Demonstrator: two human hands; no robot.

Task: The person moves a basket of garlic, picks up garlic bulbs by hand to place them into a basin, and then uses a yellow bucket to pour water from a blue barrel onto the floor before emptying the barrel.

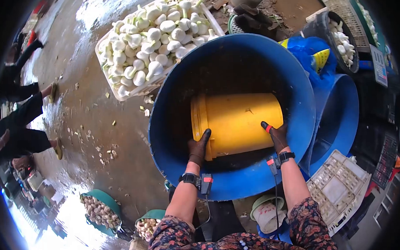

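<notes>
A yellow bucket (244, 121) lies on its side within the mouth of a large blue barrel (303, 117). My left hand (199, 147), in a dark glove, grips the bucket's rimmed end, thumb on top. At the other end, my right hand (277, 136), gloved too with a red band on the thumb, holds the bucket near its base. The fingers of both hands are hidden beneath the bucket. Inside, the barrel looks dark around the bucket.
A crate of garlic bulbs (155, 43) stands beyond the barrel. Right of it are a blue bag (310, 61), a black tub (324, 26) and another blue barrel (347, 115). A white crate (338, 186) is near my right arm. People stand at left on the wet floor.
</notes>
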